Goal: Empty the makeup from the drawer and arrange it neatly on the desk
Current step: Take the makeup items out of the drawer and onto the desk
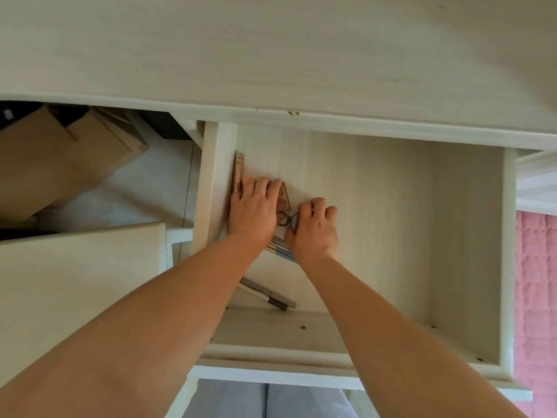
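The pale wooden drawer [464, 236] is pulled out below the desk top [271, 49]. Both my hands are inside it at its left side. My left hand [254, 209] lies over brown packaged items [239, 167] against the drawer's left wall, with its fingers curled on them. My right hand [313, 229] has its fingers curled around a dark ringed item [286, 219] beside a brown palette [284, 199]. Several thin pencils [278, 248] show between my wrists. Two grey pens [268, 294] lie near the drawer's front.
Cardboard boxes [60, 164] lean under the desk at left. A white chair seat [81, 285] is at lower left. Pink quilted fabric [536, 297] is at right. The drawer's right half shows bare wood.
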